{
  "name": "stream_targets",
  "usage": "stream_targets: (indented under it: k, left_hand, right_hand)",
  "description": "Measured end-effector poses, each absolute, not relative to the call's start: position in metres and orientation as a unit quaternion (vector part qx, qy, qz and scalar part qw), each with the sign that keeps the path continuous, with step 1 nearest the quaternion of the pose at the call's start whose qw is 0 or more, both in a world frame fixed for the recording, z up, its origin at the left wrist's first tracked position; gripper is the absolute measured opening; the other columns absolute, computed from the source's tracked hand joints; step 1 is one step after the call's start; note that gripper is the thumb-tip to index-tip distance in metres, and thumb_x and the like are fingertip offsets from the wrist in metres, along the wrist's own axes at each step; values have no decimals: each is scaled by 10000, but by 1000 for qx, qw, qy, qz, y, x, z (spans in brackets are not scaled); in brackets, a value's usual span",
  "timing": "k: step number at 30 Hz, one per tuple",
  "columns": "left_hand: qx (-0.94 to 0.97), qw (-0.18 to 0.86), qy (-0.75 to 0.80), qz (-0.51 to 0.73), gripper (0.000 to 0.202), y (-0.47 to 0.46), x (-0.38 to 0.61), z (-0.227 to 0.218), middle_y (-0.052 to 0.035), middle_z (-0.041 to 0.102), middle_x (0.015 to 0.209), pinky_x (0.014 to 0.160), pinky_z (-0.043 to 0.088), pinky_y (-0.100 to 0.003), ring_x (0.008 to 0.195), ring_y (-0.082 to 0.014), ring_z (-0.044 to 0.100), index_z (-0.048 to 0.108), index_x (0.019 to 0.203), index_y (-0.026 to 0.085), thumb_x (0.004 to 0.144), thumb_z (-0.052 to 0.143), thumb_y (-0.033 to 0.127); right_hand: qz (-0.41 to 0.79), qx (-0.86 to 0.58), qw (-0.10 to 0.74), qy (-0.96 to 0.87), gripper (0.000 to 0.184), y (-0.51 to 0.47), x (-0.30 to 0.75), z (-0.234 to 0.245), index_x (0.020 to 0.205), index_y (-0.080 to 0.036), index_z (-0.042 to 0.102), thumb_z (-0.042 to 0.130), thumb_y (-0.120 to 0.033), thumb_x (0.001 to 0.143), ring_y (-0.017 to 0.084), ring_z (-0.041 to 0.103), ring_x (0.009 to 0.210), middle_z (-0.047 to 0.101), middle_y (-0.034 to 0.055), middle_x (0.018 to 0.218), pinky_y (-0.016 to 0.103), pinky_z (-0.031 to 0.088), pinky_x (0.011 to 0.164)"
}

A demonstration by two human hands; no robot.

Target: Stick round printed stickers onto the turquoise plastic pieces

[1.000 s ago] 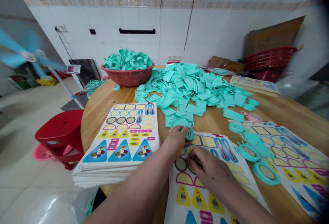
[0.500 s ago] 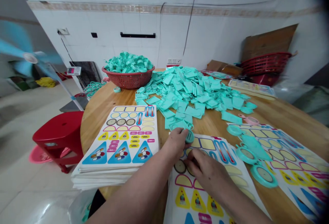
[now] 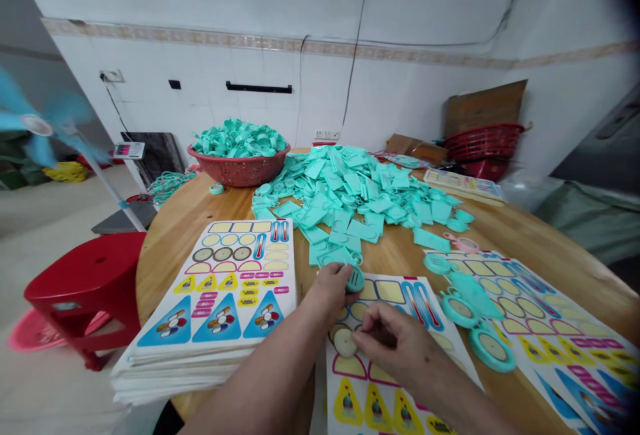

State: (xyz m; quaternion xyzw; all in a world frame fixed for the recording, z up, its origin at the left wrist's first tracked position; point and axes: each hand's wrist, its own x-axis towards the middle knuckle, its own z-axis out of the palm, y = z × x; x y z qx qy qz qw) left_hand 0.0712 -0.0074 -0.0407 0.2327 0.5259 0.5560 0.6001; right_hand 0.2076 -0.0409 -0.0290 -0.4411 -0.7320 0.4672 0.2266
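Note:
My left hand [image 3: 331,292] is closed around a teal round plastic piece [image 3: 355,279] with slots in its face, just above the top left of a sticker sheet [image 3: 389,290]. My right hand [image 3: 400,338] is in a pinch over the same sheet. At its thumb and fingertip is a round beige dial sticker [image 3: 345,342], which looks partly lifted from the paper. To the right, teal round pieces with dial faces [image 3: 493,348] lie by a second sticker sheet [image 3: 520,305].
A thick stack of sticker sheets [image 3: 225,275] sits at the left. Behind my hands spreads a heap of teal plastic parts [image 3: 345,188], beside a red basket [image 3: 235,170] full of similar parts. A red stool [image 3: 90,282] and a fan [image 3: 40,125] stand left of the table.
My right hand has drawn slightly down and left, and the round dial sticker now shows lifted at its fingertips. The left hand keeps its hold on the teal piece. The camera view has shifted.

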Motion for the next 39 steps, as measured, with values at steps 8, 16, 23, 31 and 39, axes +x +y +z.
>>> stream_targets:
  k: [8,16,23,31,39]
  left_hand:
    - [243,654,427,576,234,-16,78,-26,3,556,706,610,473,-224,622,-101,549,573,818,164,709,674,345]
    - [203,740,291,571,230,-32,100,-13,-77,644,873,697,525,-273,732,-140,637,564,993,131,826,576,290]
    - [188,764,255,562,217,-34,102,-13,-98,660,982,741,535,-280,837,-158,648,586,1041,126,855,548,231]
    - [194,772,241,555,184,-33,104,-16,-96,659,1021,767,528,-277,865,-151,643,596,1021,133,856,541,194]
    - [197,774,242,551,210,-36,108,-16,-109,653,1081,806,517,-294,939,-172,637,590,1053,129,862,536,198]
  right_hand:
    - [503,-487,347,-624,302,-22,232,-18,667,-217,430,585,-462,754,90,282,508,321,-80,560,216,231,461]
    - [475,-494,405,-606,317,-8,249,-23,656,-217,459,628,-479,710,108,399,553,445,-52,606,219,339,490]
    - [439,-516,401,-616,250,-4,260,-28,686,-215,469,607,-411,755,102,406,565,447,-57,618,203,356,492]
    - [444,-512,395,-621,275,-6,255,-24,641,-224,424,605,-413,725,103,403,534,418,-61,578,205,353,472]
    - [432,-508,414,-620,246,-8,254,-20,637,-220,443,610,-372,734,103,432,550,452,-66,581,204,361,501]
